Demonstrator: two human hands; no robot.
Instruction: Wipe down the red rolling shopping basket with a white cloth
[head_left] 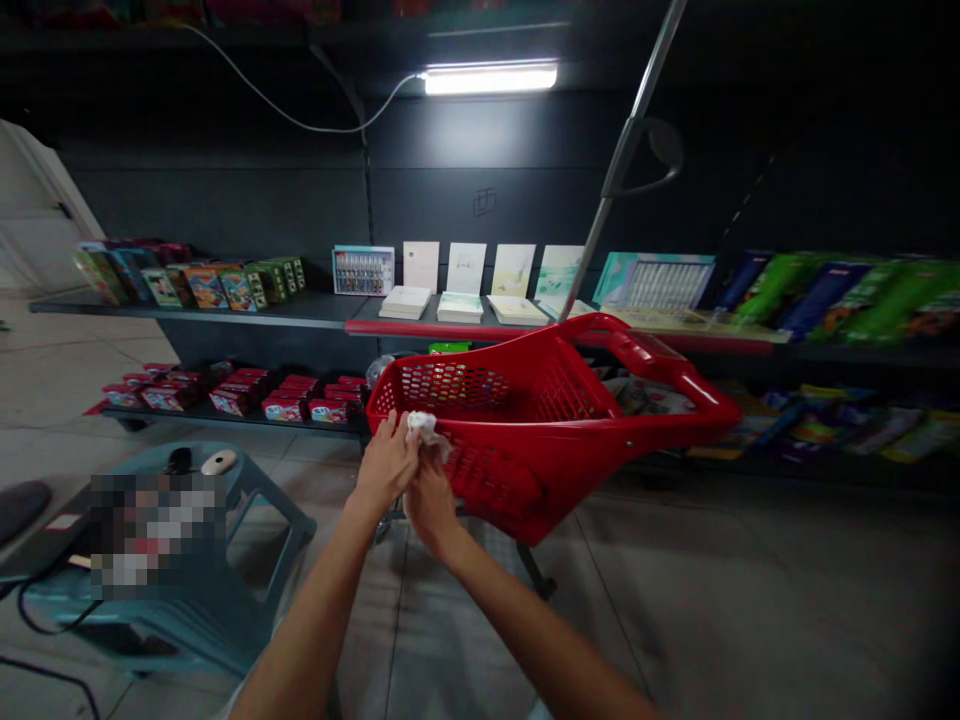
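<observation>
Shop aisle: crumpled white tissue gripped between two bare hands

The tissue was pressed by the left hand's straight fingers and clasped in the right hand's curled fingers, before a red plastic shopping trolley. Its contents could not be made out. Boxed goods were ranged on dark metal shelves beyond.

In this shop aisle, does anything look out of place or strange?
Yes: what looks like a computer mouse sits on a teal plastic stool on the floor, with black cables nearby, odd among shelved goods.
</observation>
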